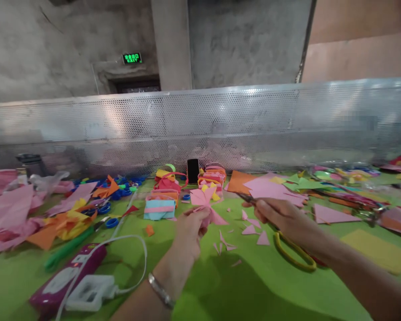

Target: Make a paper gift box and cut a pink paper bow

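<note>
My left hand (194, 225) is closed on a pink paper flower (203, 197) with pointed petals, held above the green tabletop (194, 285). To its right, my right hand (279, 215) grips a pair of scissors (294, 254) with yellow handles. Its fingers wrap round the blade end, the dark tips poke out towards the flower, and the handle loops hang below the palm. Between and below the hands lie several pink paper scraps (250, 229).
A purple power strip (70, 278) with a white charger (91, 292) and cable sits front left. Folded papers, including a blue one (159, 209), stand near a phone (193, 171). Coloured paper piles (10, 209) lie at both sides. A perforated metal panel (200, 129) closes the back.
</note>
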`<state>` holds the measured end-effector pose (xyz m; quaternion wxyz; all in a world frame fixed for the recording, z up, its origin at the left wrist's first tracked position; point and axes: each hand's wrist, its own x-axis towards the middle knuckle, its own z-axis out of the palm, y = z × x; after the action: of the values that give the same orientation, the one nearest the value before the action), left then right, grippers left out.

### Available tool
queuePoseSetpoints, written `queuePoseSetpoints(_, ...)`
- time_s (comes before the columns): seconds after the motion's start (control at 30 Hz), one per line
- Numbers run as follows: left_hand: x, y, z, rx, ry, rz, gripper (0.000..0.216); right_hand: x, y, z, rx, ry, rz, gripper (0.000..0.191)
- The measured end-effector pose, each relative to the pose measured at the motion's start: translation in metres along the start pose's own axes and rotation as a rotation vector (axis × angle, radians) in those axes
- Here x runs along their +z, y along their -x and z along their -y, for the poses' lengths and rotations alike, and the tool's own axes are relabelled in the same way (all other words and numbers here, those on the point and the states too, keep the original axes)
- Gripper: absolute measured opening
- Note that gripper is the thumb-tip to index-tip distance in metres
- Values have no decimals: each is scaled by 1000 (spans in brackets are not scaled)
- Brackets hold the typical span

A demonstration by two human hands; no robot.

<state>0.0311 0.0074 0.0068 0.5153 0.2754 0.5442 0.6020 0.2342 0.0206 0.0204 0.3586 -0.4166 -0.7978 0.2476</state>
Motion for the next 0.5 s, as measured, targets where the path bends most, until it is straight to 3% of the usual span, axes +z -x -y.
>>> queuePoseSetpoints(0.1, 1, 1, -1, 52, 17, -32, 12, 17, 2, 2, 2, 65, 42, 35)
queuePoseSetpoints(0.27, 3, 7, 3, 156, -60, 73, 9, 35, -1, 7, 60, 57, 62, 33)
queuePoseSetpoints(0.5, 10, 13, 8, 147, -97, 147, 6, 45, 0, 16, 55, -52, 96, 30)
